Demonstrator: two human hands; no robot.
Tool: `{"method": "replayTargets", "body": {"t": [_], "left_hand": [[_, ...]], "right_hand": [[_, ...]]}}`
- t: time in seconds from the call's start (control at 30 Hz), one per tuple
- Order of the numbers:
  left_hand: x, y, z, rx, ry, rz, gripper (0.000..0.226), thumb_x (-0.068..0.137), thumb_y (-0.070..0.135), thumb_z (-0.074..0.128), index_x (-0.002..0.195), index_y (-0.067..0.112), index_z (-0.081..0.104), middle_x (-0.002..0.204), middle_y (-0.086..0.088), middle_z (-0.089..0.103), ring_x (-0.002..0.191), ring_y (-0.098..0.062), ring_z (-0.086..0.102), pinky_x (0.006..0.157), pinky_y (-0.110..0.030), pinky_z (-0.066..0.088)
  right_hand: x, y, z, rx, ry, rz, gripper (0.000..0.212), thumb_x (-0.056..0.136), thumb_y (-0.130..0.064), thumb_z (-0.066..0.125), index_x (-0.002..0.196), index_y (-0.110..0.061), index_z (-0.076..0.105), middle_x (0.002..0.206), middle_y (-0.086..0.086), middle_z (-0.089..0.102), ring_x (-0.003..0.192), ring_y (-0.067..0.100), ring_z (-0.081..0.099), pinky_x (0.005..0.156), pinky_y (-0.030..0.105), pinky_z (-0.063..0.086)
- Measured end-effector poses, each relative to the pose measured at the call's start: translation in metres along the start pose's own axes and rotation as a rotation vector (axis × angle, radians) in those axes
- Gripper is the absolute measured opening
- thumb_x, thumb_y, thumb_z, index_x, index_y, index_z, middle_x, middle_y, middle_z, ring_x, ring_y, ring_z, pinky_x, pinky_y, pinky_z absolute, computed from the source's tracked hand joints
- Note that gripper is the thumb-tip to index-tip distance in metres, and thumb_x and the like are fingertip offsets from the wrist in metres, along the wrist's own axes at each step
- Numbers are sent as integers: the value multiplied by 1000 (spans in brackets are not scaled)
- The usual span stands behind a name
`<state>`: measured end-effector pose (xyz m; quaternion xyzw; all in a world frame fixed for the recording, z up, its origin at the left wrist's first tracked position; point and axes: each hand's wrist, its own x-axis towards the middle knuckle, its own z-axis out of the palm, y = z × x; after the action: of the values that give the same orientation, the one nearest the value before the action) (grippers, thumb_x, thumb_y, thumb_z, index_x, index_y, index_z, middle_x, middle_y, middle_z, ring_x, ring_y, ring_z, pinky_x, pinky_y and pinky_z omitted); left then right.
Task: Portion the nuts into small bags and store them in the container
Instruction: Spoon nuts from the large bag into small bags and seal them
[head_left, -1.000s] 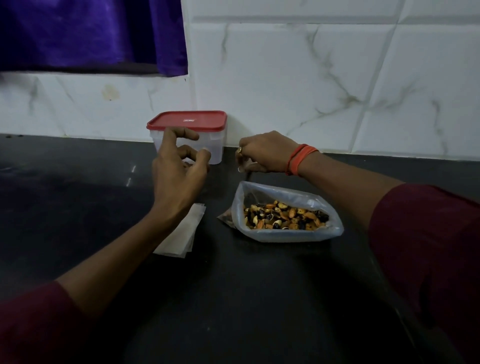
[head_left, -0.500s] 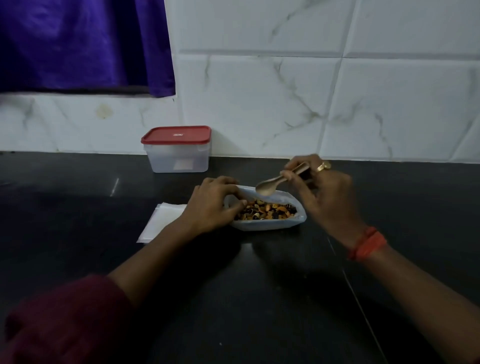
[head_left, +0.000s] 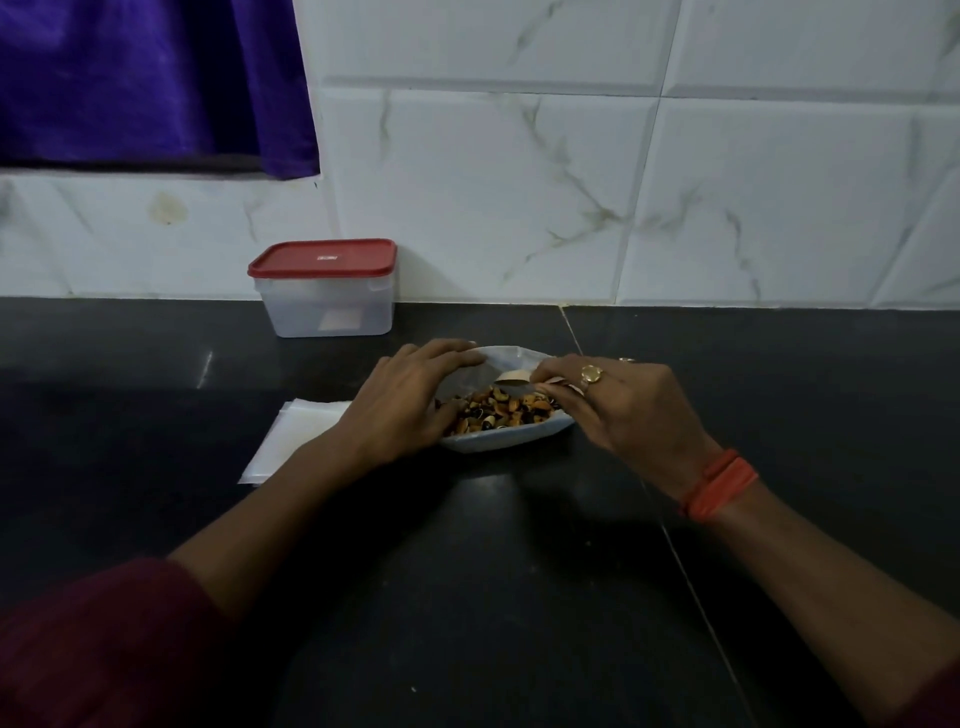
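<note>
Spoon (head_left: 511, 378), seemingly in right hand (head_left: 618, 410), over nuts (head_left: 496, 410).

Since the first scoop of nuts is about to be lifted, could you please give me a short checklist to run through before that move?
1. Nut bag mouth held open by left hand: ok.
2. Spoon held in right hand, bowl inside the bag: ok.
3. Spoon loaded with nuts: cannot tell.
4. Small bags opened to receive a portion: not ok, flat stack.
5. Container opened for storing: not ok, red lid on.
</note>
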<state>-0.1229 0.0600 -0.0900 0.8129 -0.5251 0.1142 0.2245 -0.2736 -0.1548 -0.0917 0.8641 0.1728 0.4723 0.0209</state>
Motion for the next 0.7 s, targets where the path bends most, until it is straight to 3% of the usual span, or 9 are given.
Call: {"method": "replayTargets", "body": {"t": [0.27,0.33,0.4,0.53,0.63,0.7], "left_hand": [[2,-2,2,44,47,44,59,92,20,65,147,26,44,152,1,41,128,-20,48,101,-38,43],[1,-6,2,-56,69,43,52,93,24,66,142,26,50,148,1,45,128,-17,49,101,-41,47],[0,-6,-1,-195,147,35,40,95,28,63,135,25,57,141,2,50,123,-12,52,97,-35,50],[-2,-4,-18,-285,316,-64,29,97,20,62,125,18,62,122,1,64,101,-6,61,83,-21,51],[-4,-12,-29,-239,314,-132,24,95,21,64,119,18,64,113,3,68,93,-9,64,80,-28,55],[-5,-19,-38,-177,222,-176,24,95,24,64,118,20,64,112,5,67,89,-6,62,79,-29,54]], "right_hand": [[3,4,-9,-58,-118,185,32,100,-38,48,107,-16,71,74,1,71,60,19,67,54,33,56],[0,4,-8,33,-132,320,25,98,-36,55,108,-19,71,79,0,73,67,17,70,61,35,58],[-3,6,-9,147,-115,436,18,95,-31,64,107,-20,71,83,-2,74,75,12,71,69,34,59],[-2,6,-9,354,-60,623,8,95,-23,68,100,-18,72,81,-8,73,76,2,72,72,20,58],[-2,5,-3,484,12,804,14,96,-23,66,99,-11,72,78,-3,74,72,3,73,68,23,61],[-3,5,1,531,29,877,17,96,-23,66,100,-8,72,77,1,74,71,6,74,65,24,61]]}}
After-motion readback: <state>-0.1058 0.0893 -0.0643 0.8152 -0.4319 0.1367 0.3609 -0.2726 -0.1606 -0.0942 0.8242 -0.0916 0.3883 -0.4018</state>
